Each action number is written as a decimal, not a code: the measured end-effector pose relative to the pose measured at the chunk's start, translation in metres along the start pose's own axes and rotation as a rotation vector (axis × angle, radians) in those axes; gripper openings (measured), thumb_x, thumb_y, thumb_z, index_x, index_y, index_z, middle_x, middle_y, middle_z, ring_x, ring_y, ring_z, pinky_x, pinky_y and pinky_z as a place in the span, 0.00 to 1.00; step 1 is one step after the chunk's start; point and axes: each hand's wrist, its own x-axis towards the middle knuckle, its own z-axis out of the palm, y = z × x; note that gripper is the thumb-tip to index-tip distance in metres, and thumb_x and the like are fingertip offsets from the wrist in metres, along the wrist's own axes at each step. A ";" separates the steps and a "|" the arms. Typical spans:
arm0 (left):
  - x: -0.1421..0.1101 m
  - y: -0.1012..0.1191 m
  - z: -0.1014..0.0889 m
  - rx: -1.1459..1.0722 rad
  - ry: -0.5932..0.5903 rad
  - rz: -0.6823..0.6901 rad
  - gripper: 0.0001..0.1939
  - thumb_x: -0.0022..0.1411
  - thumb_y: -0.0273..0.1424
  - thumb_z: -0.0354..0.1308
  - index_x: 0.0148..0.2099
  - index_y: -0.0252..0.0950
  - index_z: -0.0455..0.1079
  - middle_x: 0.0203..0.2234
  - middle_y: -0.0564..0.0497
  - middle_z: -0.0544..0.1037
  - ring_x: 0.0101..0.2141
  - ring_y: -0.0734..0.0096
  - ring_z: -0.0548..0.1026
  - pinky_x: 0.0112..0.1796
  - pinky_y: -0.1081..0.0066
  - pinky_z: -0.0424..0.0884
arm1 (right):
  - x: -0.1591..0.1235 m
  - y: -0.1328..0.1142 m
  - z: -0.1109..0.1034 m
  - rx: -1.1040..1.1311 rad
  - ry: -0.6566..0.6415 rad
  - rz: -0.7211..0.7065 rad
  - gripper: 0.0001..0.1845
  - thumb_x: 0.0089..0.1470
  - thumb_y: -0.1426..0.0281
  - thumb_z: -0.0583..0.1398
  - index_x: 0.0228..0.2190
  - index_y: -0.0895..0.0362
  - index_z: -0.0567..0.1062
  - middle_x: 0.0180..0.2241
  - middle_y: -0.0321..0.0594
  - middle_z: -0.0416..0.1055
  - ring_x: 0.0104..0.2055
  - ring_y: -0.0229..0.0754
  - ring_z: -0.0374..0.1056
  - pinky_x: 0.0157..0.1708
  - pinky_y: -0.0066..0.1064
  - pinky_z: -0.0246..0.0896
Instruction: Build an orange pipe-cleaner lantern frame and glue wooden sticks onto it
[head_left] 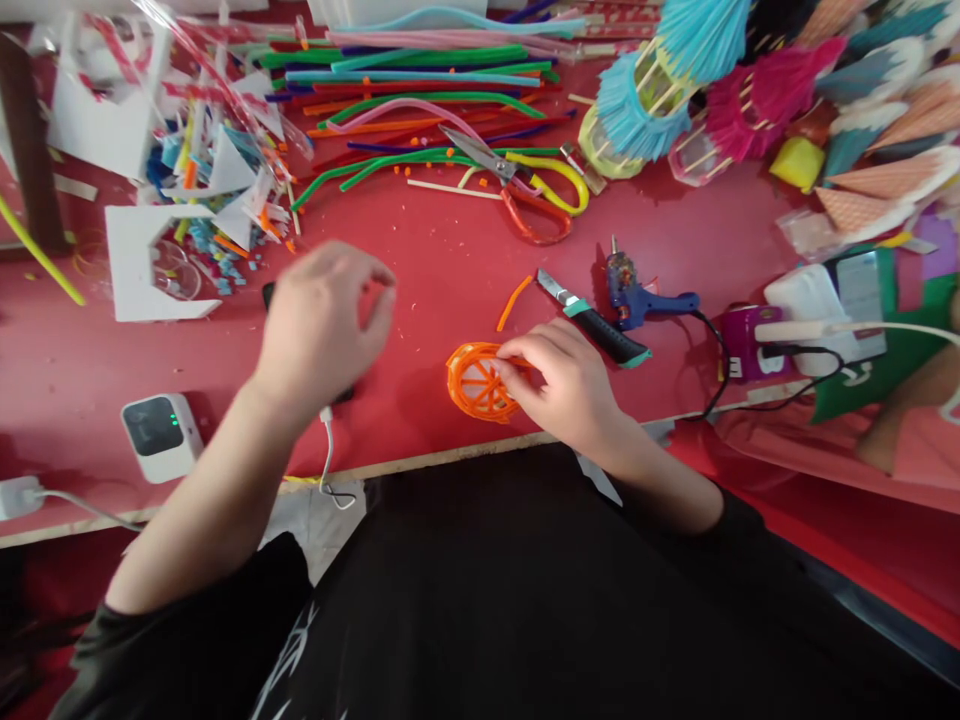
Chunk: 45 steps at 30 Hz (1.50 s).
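Observation:
My right hand (566,385) pinches the right edge of a small orange wheel (461,375), a ring with spokes that looks made of bent pipe cleaners, just above the red table near its front edge. My left hand (326,310) is raised to the left, thumb and forefinger curled into a loop with the tips almost together. It is a little blurred, and I cannot make out anything between the tips. Beyond my right hand lie a short orange pipe cleaner piece (514,303) and a utility knife (604,328) with its blade out. A blue glue gun (637,290) rests just past the knife.
Scissors (536,200) lie open at the back, beside rows of coloured pipe cleaners (420,75). Scraps and white foam cutouts (131,260) cover the left. Fringed lantern shapes (652,110) stand back right. A white device (161,435), cords and a purple box (742,340) edge the table.

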 end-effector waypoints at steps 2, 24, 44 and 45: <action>-0.012 0.018 0.005 -0.059 -0.047 0.095 0.07 0.67 0.30 0.52 0.40 0.38 0.72 0.38 0.44 0.78 0.42 0.57 0.76 0.47 0.56 0.73 | 0.000 0.000 0.000 0.007 0.001 0.001 0.06 0.61 0.73 0.59 0.31 0.54 0.74 0.27 0.38 0.73 0.32 0.43 0.66 0.36 0.37 0.63; -0.053 0.073 0.039 -0.019 0.068 -0.045 0.04 0.63 0.25 0.57 0.40 0.39 0.69 0.31 0.46 0.81 0.33 0.57 0.75 0.36 0.60 0.70 | 0.000 -0.007 0.001 0.047 -0.035 -0.037 0.06 0.60 0.74 0.59 0.30 0.54 0.73 0.26 0.38 0.71 0.30 0.42 0.63 0.33 0.35 0.63; -0.054 0.075 0.036 0.088 0.059 0.011 0.05 0.65 0.24 0.55 0.39 0.36 0.72 0.29 0.48 0.81 0.30 0.60 0.73 0.33 0.64 0.68 | -0.003 -0.004 -0.012 0.254 -0.097 -0.083 0.12 0.60 0.61 0.61 0.32 0.57 0.77 0.27 0.40 0.72 0.30 0.42 0.64 0.33 0.38 0.63; -0.054 0.075 0.036 0.093 0.052 0.018 0.05 0.64 0.23 0.56 0.39 0.36 0.72 0.29 0.48 0.82 0.30 0.60 0.73 0.34 0.64 0.68 | 0.000 -0.003 -0.015 0.312 -0.098 -0.036 0.13 0.61 0.61 0.59 0.31 0.56 0.76 0.27 0.40 0.72 0.30 0.42 0.65 0.33 0.37 0.63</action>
